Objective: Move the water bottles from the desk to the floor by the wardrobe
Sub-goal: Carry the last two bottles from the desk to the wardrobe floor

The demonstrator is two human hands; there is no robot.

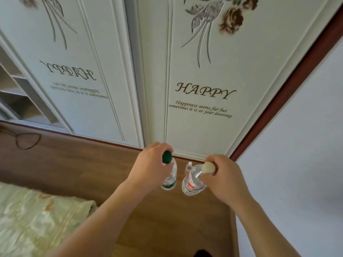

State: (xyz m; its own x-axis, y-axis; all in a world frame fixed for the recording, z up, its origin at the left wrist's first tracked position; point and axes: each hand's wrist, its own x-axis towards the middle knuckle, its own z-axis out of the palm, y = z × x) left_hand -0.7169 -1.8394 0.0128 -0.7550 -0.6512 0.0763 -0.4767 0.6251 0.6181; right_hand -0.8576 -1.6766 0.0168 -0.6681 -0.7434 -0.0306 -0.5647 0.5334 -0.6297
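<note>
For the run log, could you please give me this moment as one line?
left hand grips green-capped bottle | right hand grips white-capped bottle | both over floor by wardrobe | floor contact: cannot tell

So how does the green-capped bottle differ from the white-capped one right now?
The green-capped bottle has a green label; the white-capped bottle has a red one. The green-capped bottle hangs nearly straight in the left hand, while the white-capped bottle tilts, base swung leftward, in the right hand. The white-capped bottle also looks wider. Both are clear and held near the cap.
</note>
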